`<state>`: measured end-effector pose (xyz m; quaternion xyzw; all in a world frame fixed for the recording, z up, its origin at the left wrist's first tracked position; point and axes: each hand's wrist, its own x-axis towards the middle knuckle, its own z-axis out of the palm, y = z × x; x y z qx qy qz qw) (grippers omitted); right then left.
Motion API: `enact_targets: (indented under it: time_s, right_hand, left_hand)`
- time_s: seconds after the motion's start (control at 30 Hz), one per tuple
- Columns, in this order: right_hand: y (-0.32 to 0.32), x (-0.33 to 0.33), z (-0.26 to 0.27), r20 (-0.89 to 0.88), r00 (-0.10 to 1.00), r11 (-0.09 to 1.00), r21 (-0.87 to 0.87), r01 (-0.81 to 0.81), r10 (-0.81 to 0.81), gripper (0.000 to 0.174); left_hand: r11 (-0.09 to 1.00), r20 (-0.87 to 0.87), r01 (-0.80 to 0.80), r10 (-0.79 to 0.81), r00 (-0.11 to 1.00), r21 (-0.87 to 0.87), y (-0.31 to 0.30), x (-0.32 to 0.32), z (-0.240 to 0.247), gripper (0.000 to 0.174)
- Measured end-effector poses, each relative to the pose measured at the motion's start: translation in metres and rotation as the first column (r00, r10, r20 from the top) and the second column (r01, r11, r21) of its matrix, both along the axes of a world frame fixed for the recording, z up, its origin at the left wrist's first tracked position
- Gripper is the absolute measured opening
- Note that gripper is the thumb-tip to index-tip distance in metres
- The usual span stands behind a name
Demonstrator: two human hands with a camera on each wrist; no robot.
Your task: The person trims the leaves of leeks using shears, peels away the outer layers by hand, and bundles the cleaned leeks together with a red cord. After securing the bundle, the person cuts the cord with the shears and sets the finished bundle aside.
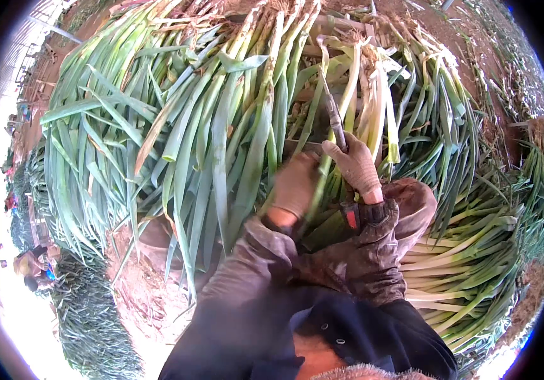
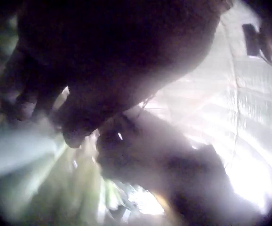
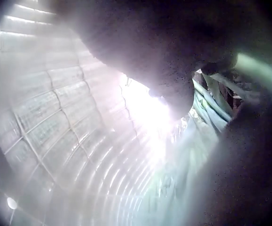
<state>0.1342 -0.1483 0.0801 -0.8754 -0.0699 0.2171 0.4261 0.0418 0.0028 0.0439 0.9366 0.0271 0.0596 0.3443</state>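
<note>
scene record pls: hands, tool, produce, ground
left hand: gloved, blurred, grips a green stalk
right hand: gloved, holds a thin blade, tip pointing up
pile: long green onions heaped in front, white stems at right
ground: reddish soil
wrist views: too blurred to add detail

Mud-stained work clothes.
Tan-gloved left hand point(image 1: 294, 187) and right hand point(image 1: 355, 166); grey-brown sleeves point(image 1: 364, 263); navy jacket point(image 1: 354, 329) at 6 o'clock.
</note>
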Motion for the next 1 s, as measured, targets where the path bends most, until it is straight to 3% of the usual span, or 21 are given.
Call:
enact_targets:
  time_s: [0.07, 0.13, 0.23, 0.37, 0.47, 0.5, 0.6, 0.67, 0.73, 0.83, 0.93, 1.0]
  right_hand:
    - [0.011, -0.021, 0.015, -0.012, 0.999, 0.999, -0.025, -0.043, 0.043, 0.058]
    - [0.021, -0.044, -0.002, 0.044, 0.986, 0.987, -0.002, -0.163, 0.163, 0.064]
    - [0.032, -0.064, 0.002, -0.078, 0.977, 0.980, 0.052, -0.193, 0.197, 0.066]
    - [0.025, -0.078, 0.006, -0.113, 0.992, 0.993, 0.113, -0.041, 0.054, 0.060]
    - [0.015, -0.081, 0.001, -0.017, 0.992, 0.992, 0.011, -0.125, 0.125, 0.059]
    - [0.013, -0.086, 0.001, -0.006, 0.991, 0.991, 0.000, -0.134, 0.134, 0.058]
    - [0.010, -0.098, 0.003, 0.006, 0.986, 0.986, -0.035, -0.164, 0.165, 0.057]
    - [0.010, -0.104, 0.002, -0.016, 0.985, 0.983, -0.053, -0.174, 0.174, 0.057]
    - [0.015, -0.112, -0.006, 0.022, 0.983, 0.982, -0.048, -0.181, 0.182, 0.062]
    - [0.023, -0.114, 0.005, 0.036, 0.987, 0.988, -0.023, -0.154, 0.155, 0.068]
    - [0.024, -0.107, -0.004, 0.061, 0.991, 0.993, -0.027, -0.113, 0.115, 0.064]
    - [0.021, -0.103, -0.001, 0.050, 0.992, 0.993, -0.049, -0.111, 0.113, 0.061]
  left_hand:
    - [0.941, -0.121, -0.246, 0.278, 0.953, 0.231, 0.046, 0.014, 0.037, 0.017]
    - [0.806, 0.080, -0.348, 0.355, 0.931, 0.479, 0.086, 0.027, 0.027, 0.018]
    - [0.758, -0.099, -0.151, 0.274, 0.957, 0.635, 0.117, 0.045, 0.001, 0.029]
    - [0.832, -0.228, -0.186, 0.346, 0.910, 0.522, 0.090, 0.051, 0.003, 0.047]
    - [0.845, -0.201, -0.242, 0.373, 0.906, 0.477, 0.056, 0.045, -0.004, 0.043]
    - [0.872, -0.230, -0.296, 0.404, 0.885, 0.390, 0.051, 0.044, -0.007, 0.043]
    - [0.907, -0.027, -0.337, 0.355, 0.935, 0.251, 0.078, 0.030, -0.036, 0.038]
    - [0.942, -0.050, -0.335, 0.333, 0.941, -0.025, 0.104, 0.034, -0.050, 0.028]
    - [0.945, -0.150, -0.323, 0.326, 0.933, 0.043, 0.113, 0.038, -0.045, 0.036]
    - [0.933, -0.145, -0.285, 0.320, 0.936, 0.220, 0.098, 0.042, -0.023, 0.045]
    - [0.894, -0.289, -0.282, 0.389, 0.875, 0.348, 0.082, 0.059, -0.016, 0.055]
    - [0.922, -0.273, -0.342, 0.382, 0.883, 0.182, 0.080, 0.062, -0.023, 0.065]
